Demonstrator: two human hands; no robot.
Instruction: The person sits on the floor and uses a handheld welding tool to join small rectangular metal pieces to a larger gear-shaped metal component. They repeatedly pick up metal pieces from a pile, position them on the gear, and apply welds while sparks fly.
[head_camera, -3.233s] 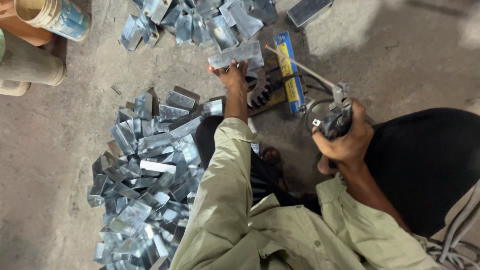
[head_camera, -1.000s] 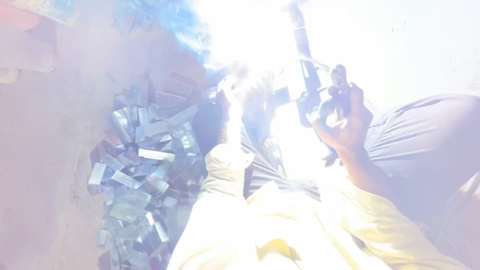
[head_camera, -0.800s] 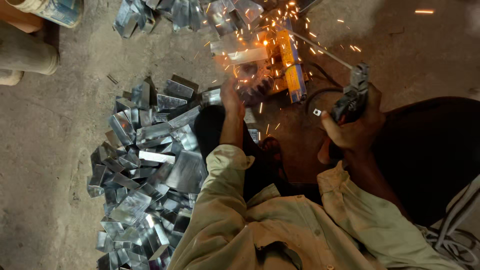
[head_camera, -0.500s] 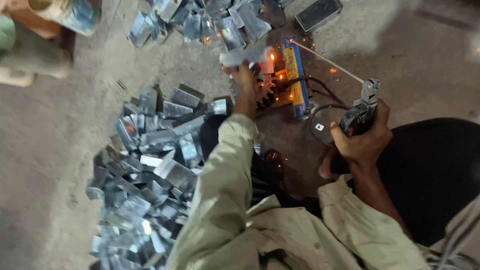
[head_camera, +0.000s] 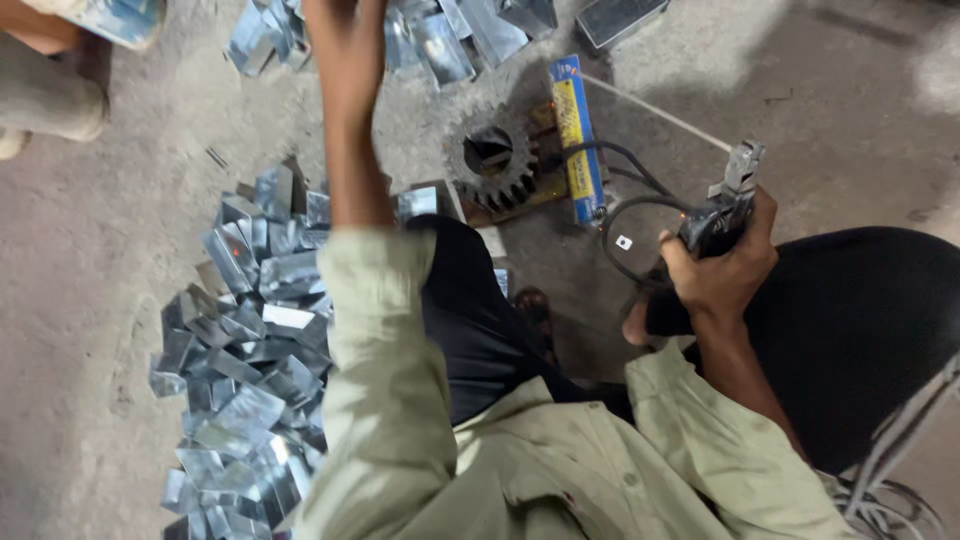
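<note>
We see a bare concrete floor (head_camera: 820, 110) as the carrying surface. On it lie a heap of shiny sheet-metal pieces (head_camera: 245, 340) at left, a second heap (head_camera: 440, 35) at top, a toothed gear (head_camera: 492, 160) and a yellow-and-blue bar (head_camera: 578, 135) beside it.

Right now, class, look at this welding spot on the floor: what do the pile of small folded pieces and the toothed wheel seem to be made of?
Folded pieces: thin sheet metal, probably galvanised steel; bright, mirror-like, bluish-silver faces with sharp creases.
Toothed wheel: thick cast or machined metal, likely steel or iron; dull dark grey, rough, unpolished teeth.

Gear (head_camera: 492, 160) between metal pieces (head_camera: 250, 340) and electrode holder (head_camera: 725, 205)
</note>
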